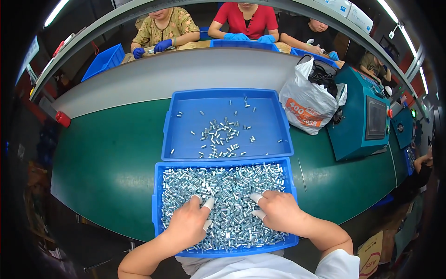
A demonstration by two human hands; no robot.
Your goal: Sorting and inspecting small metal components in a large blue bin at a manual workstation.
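A blue tray right before me is filled with a thick layer of small, shiny metal cylinders; some show a hole in the end. My left hand rests over the left part of this layer, its fingers pointing down among the pieces. On the right side, my right hand touches the pieces in the same way. White finger cots cover several fingertips on both hands. Thumb and fingers stand apart on each, and I see no piece held between them. Behind stands a second blue tray with fewer scattered cylinders.
Both trays sit on a green table. At the back right are a white plastic bag with black cables and a teal machine with a screen. A thin rod lies right of the trays. Beyond a grey partition, several people work.
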